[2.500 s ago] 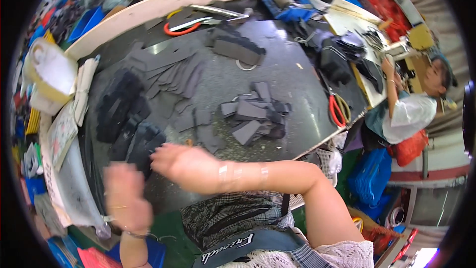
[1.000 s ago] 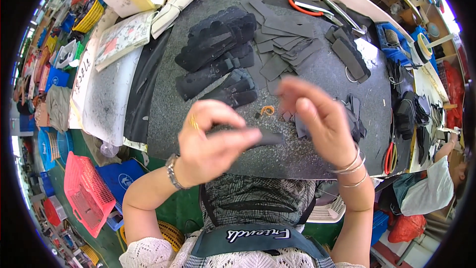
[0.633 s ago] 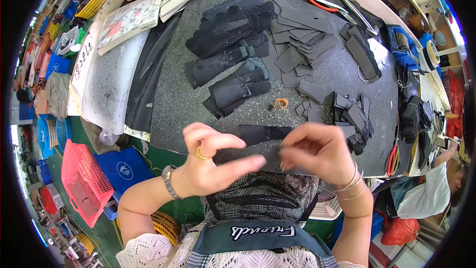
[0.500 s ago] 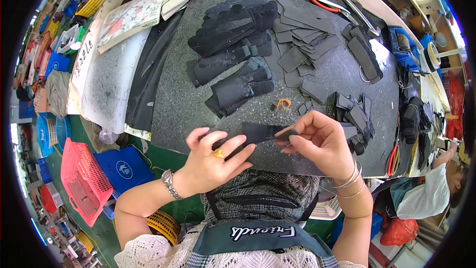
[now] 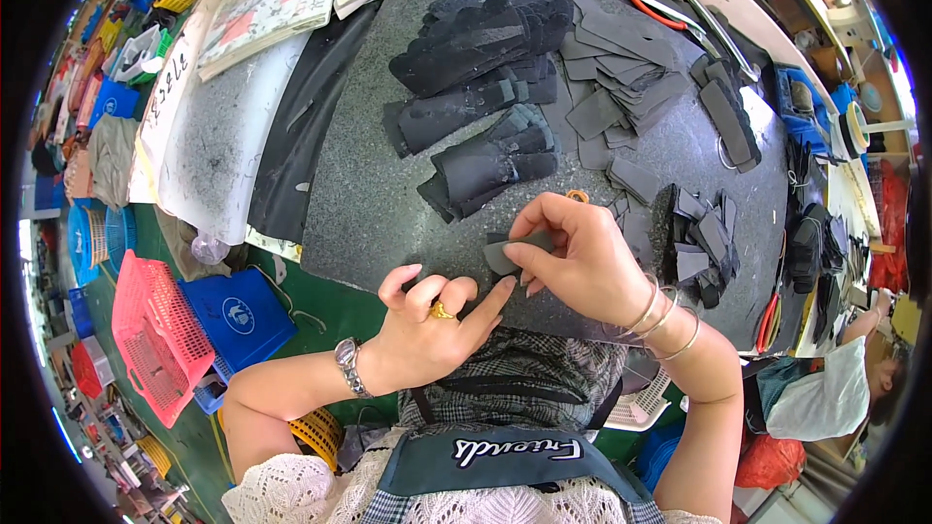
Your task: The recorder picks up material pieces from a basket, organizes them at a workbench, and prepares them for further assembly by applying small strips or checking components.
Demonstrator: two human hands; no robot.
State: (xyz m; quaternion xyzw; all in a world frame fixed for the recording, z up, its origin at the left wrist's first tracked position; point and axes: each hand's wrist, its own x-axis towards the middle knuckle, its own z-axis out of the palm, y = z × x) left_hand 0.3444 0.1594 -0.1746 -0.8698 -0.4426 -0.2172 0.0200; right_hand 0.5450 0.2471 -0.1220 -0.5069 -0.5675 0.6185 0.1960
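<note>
My right hand [image 5: 582, 262] pinches a small flat dark-grey piece [image 5: 499, 258] between thumb and fingers, just above the dark speckled tabletop [image 5: 374, 233]. A bit of another dark piece shows behind it. My left hand [image 5: 422, 330] has its index finger stretched toward the piece's lower edge. Its other fingers are bent but apart, with nothing held; whether the fingertip touches the piece I cannot tell. Beyond my hands lie overlapping black strips [image 5: 495, 167]. An orange band [image 5: 579, 196] shows partly behind my right hand.
Grey flat pieces [image 5: 626, 68] are heaped at the far right; smaller offcuts [image 5: 704, 247] lie nearer. An orange-handled tool [image 5: 652, 8] rests by the back edge. Left of the table stand a pink basket [image 5: 155, 330] and a blue bin [image 5: 238, 315]. Another person [image 5: 820, 383] is at the right.
My right hand has moved left and slightly up with the grey piece, covering most of the orange band. My left index finger has straightened toward it. The view has shifted slightly.
</note>
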